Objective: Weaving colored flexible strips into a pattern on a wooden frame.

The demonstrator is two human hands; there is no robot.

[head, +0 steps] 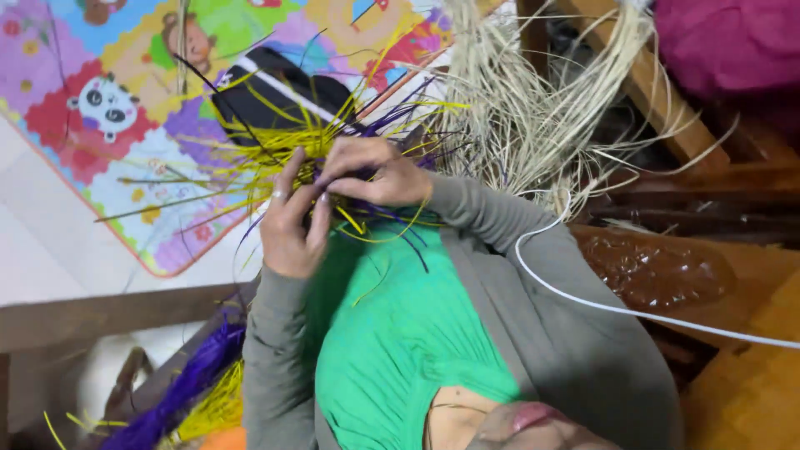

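Observation:
A tangle of yellow and purple straw strands [333, 150] sits in front of my chest, above my green shirt [392, 333] and grey cardigan. My left hand [287, 225], a ring on one finger, pinches strands at the bunch's lower left. My right hand [375, 171] closes over strands at the middle of the bunch, its fingertips touching the left hand's fingers. Loose ends fan out leftward and upward over a black object [275, 87] lying behind the bunch.
A big bundle of pale natural straw [533, 108] hangs at upper right beside wooden slats [667, 108]. A white cord [625, 310] crosses my right sleeve. A colourful play mat [108, 108] covers the floor at left. Purple and yellow straw bundles [187, 392] lie lower left.

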